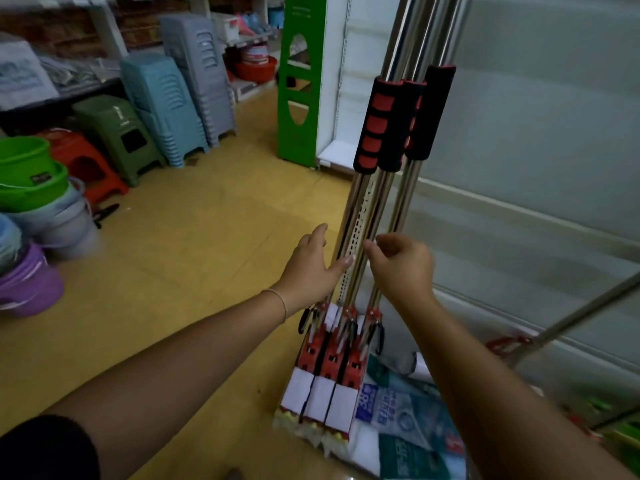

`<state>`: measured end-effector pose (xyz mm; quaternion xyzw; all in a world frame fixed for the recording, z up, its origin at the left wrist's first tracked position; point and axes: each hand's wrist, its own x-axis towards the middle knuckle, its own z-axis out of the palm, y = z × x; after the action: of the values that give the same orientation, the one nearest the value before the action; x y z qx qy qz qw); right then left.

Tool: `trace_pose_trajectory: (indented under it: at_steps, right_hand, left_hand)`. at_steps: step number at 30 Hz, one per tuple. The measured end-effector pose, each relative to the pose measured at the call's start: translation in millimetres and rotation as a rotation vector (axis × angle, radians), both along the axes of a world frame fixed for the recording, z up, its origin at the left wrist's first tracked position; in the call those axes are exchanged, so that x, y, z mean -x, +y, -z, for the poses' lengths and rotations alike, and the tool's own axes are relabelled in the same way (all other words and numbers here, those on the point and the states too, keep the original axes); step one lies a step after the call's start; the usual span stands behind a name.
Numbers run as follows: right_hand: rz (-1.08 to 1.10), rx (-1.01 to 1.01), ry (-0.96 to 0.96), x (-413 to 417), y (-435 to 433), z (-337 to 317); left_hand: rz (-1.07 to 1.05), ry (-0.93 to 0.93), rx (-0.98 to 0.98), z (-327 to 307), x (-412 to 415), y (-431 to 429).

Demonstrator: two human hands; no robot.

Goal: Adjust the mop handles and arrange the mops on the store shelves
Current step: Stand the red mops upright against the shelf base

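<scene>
At the foot of a white shelf unit, three mops stood side by side in the head view. Their red heads and white-wrapped sponges were down on the yellow floor. Their steel handles leaned up close together against the unit. Each handle carried a black-and-red foam grip partway up, and the three grips were bunched against one another. Our left hand was spread, its fingers straight and pointing up. Its thumb tip lay against the leftmost handle, just above the heads. Our right hand was just beside it on the other side of the handles, with its fingers curled. The rightmost handle passed behind that hand, so we could not tell whether the fingers held it or merely hovered in front. A fourth mop lay tilted against the unit, farther right. Printed plastic packages were on the floor, touching the sponges. Across the aisle to the left were stacked plastic stools, green buckets and a purple basin. A green end panel rose behind the handles.
</scene>
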<state>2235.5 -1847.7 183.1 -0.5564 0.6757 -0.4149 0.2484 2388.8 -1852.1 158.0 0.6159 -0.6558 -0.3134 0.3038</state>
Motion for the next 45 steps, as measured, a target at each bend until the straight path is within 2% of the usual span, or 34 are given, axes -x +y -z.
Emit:
trace_pose_trajectory:
  at_steps: [14, 19, 25, 30, 35, 40, 43, 45]
  right_hand:
    - [0.091, -0.208, -0.026, -27.8, 30.0, 74.2]
    - [0.132, -0.277, 0.048, -34.0, 42.7, 110.3]
    - [0.14, -0.364, 0.104, -28.2, 37.0, 151.4]
    - [0.13, -0.363, 0.117, -8.2, 20.0, 178.0]
    - [0.08, -0.337, 0.149, 13.9, 5.4, 202.5]
    - [-0.022, -0.384, 0.069, 29.4, -19.0, 222.0]
    - [-0.101, -0.411, -0.018, 35.4, -31.9, 231.7]
    - [-0.136, -0.408, 0.004, 35.7, -36.0, 237.6]
  left_hand:
    - [0.11, -0.004, -0.155, 76.4, -46.6, 0.4]
    - [0.186, -0.019, -0.239, 118.6, -49.3, -1.7]
    - [0.178, -0.038, -0.237, 158.2, -35.4, -14.4]
    - [0.129, 0.022, -0.219, 187.1, -18.3, -40.9]
    - [0.087, 0.126, -0.189, 213.6, 3.7, -59.8]
    - [0.05, 0.321, -0.255, 225.0, 9.4, -83.4]
    - [0.172, 0.273, -0.344, 230.0, 3.9, -98.7]
    - [0.243, 0.205, -0.371, 231.5, 3.6, -104.2]
